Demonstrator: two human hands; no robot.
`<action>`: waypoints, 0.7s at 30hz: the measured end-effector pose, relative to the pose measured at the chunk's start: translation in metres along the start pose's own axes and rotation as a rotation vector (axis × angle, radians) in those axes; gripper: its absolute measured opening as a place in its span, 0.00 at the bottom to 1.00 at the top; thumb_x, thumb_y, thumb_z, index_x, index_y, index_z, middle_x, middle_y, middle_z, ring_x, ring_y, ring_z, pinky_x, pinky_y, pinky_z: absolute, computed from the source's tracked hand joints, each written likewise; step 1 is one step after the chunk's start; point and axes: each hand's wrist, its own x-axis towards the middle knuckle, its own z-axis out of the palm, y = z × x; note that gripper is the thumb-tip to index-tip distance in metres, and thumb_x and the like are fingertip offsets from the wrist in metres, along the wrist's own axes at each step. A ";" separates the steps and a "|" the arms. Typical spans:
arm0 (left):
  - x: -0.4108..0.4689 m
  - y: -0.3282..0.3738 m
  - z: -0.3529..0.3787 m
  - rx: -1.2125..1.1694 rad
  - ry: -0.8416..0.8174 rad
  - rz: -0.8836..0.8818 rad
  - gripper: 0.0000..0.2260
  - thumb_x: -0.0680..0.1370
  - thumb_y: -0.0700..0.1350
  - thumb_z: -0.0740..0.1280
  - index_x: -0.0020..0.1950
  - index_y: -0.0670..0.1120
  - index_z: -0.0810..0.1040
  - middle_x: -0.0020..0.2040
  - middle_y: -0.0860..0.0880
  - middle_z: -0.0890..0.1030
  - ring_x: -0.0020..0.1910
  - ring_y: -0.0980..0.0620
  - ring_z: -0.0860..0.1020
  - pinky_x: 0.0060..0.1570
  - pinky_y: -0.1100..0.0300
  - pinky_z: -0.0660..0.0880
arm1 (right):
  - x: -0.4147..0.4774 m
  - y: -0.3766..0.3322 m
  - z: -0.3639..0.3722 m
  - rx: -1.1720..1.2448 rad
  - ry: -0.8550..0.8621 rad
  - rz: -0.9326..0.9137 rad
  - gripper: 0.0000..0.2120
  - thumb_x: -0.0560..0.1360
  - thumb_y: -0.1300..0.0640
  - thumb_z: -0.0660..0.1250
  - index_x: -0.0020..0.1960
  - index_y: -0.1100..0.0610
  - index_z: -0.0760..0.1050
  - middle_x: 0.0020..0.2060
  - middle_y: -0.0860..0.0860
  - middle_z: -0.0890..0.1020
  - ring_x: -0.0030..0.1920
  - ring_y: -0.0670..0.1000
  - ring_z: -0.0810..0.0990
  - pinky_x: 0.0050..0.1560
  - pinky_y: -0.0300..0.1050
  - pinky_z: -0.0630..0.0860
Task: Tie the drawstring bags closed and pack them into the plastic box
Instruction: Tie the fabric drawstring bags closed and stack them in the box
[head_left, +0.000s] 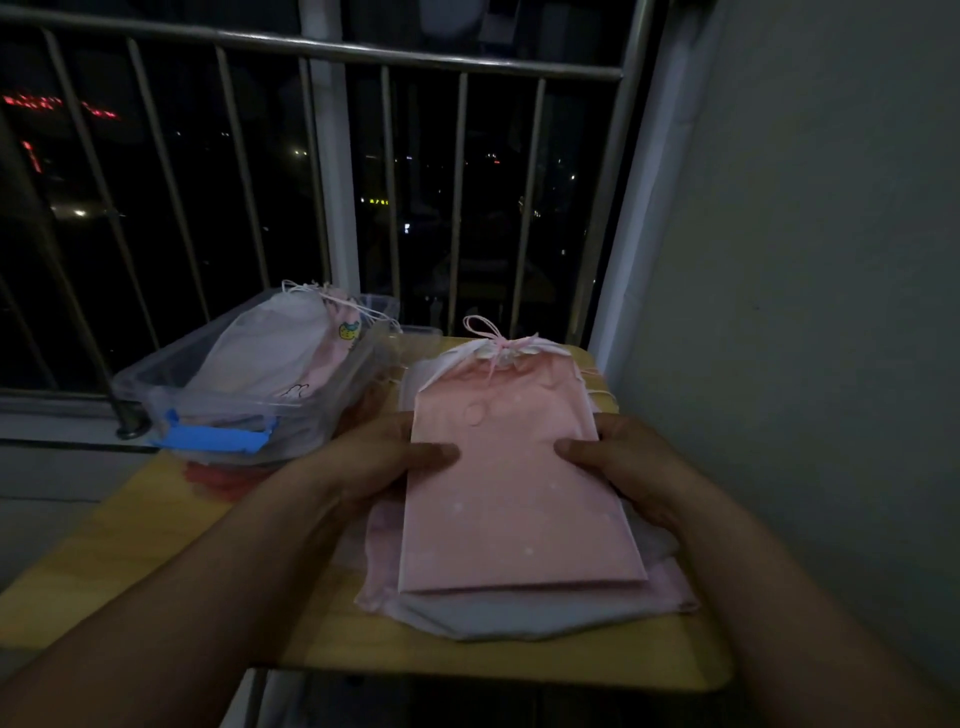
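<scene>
thumbs of left hand (387, 462) and right hand (618, 457) pinch pink bag (511, 499) edges

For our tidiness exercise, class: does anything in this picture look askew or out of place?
The plastic box sits askew at the table's far-left corner, seemingly overhanging its edge; the bags in it heap above the rim, drawstrings trailing over.
</scene>
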 end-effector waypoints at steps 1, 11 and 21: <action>0.000 -0.003 0.001 0.012 0.022 0.014 0.06 0.81 0.35 0.67 0.57 0.40 0.82 0.47 0.42 0.88 0.42 0.45 0.86 0.42 0.54 0.84 | 0.000 0.001 0.001 0.011 -0.001 -0.005 0.07 0.75 0.62 0.74 0.53 0.57 0.85 0.47 0.56 0.88 0.47 0.58 0.86 0.52 0.53 0.83; 0.000 -0.015 0.003 -0.312 0.048 0.031 0.17 0.72 0.37 0.69 0.58 0.31 0.82 0.56 0.31 0.83 0.50 0.37 0.85 0.47 0.51 0.84 | 0.004 0.008 0.004 0.417 -0.022 0.176 0.09 0.74 0.71 0.64 0.47 0.66 0.83 0.41 0.61 0.85 0.37 0.56 0.84 0.35 0.46 0.81; 0.000 -0.015 0.009 -0.396 -0.011 -0.050 0.15 0.83 0.44 0.65 0.66 0.37 0.79 0.60 0.36 0.84 0.55 0.41 0.85 0.55 0.50 0.83 | 0.015 0.017 0.014 0.196 0.137 -0.037 0.19 0.74 0.71 0.69 0.55 0.49 0.80 0.51 0.62 0.82 0.43 0.57 0.81 0.39 0.46 0.78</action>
